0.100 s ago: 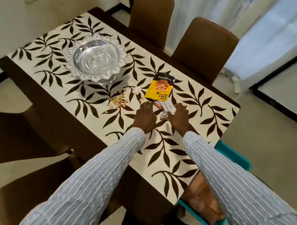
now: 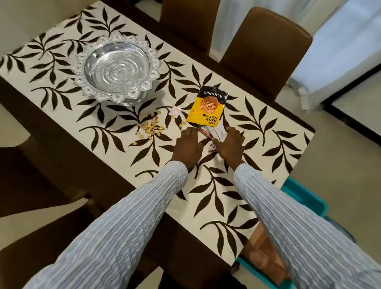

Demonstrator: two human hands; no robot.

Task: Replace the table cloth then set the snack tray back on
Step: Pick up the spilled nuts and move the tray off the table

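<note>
Cloth [image 2: 205, 184] of cream with dark leaf print, running diagonally from upper left of the frame to lower right, covering most of a dark wooden table [image 2: 60, 151]. Bare dark wood showing as a strip along the cloth's lower-left long edge and a thinner strip along its upper-right edge. Brown chairs [image 2: 263, 49] drawn in close on the upper side, more brown chair backs [image 2: 16, 254] at lower left, pale floor open between them. Teal bin [image 2: 303, 199] with brownish folded fabric inside, just past the cloth's lower-right end.

Silver tray [image 2: 116, 69], a footed bowl with a scalloped rim, standing on the cloth at upper left of centre, holding nothing visible. Scatter of pale nut shells [image 2: 151, 127] on the cloth below and right of it. Small crumpled white wrapper [image 2: 175, 112] between shells and yellow almonds packet [image 2: 208, 108], which lies flat near the frame's centre.

Left hand [image 2: 188, 147], palm down at centre, fingers spread and fairly straight, tips resting on the cloth just left of a white and red wrapper [image 2: 216, 134]. Right hand [image 2: 230, 146] beside it, palm down, fingers bent over that wrapper and touching it; whether pinching or only pressing, cannot tell. Striped pale-blue sleeves [image 2: 124, 239] reaching in from the bottom edge.
</note>
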